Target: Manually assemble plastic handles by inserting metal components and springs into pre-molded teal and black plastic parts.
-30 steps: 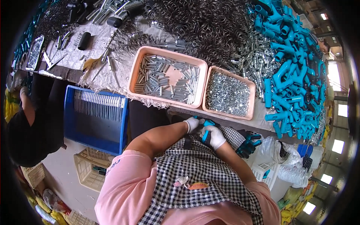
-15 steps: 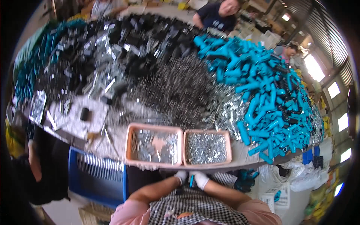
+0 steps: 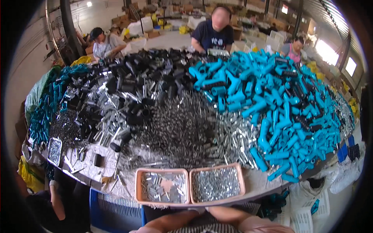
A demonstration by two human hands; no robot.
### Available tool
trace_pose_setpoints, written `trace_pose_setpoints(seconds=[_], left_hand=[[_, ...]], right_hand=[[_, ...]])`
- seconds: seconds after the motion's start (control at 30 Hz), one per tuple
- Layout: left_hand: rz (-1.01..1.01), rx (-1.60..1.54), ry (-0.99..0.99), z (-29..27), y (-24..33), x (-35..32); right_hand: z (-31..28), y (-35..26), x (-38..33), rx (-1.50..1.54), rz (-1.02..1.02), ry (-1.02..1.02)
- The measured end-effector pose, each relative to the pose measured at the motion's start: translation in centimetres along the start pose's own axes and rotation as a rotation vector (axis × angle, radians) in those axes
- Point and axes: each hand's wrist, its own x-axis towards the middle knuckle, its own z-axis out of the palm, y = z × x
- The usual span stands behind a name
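Note:
Both my forearms come in from the lower edge and meet at the table's front edge, below two pink trays. Just a sliver of my left hand (image 3: 197, 209), in a white glove, shows under the tray rims. Close beside it is my right hand (image 3: 207, 209), almost wholly cut off from sight. The fingers of both are hidden, and so is anything in them. Nearest to the hands stand the left pink tray (image 3: 138, 190), with short silvery metal pieces, and the right pink tray (image 3: 242, 182), filled with small shiny metal parts.
Heaps of teal plastic handles (image 3: 285, 116), black plastic parts (image 3: 132, 73) and dark screws (image 3: 178, 128) cover the table. A blue crate (image 3: 94, 211) stands below its front edge. One person (image 3: 211, 35) is across the table, others at the sides; a co-worker's arm (image 3: 57, 202) shows at left.
The view has tilted up, so the table and trays sit lower in it. My gloved hands, with a small teal piece between them earlier, are now mostly out of sight, as is that piece.

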Motion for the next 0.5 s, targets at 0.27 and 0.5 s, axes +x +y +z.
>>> trace_pose_setpoints(seconds=[0.27,0.5], left_hand=[[-0.076,0.041,-0.077,5.9,-2.4,-0.3],[-0.091,0.098,-0.151,6.0,-2.0,1.5]], right_hand=[[2.1,-0.3,-0.8,0.023,-0.009,-0.050],[2.8,-2.4,-1.2,0.028,-0.007,-0.040]])
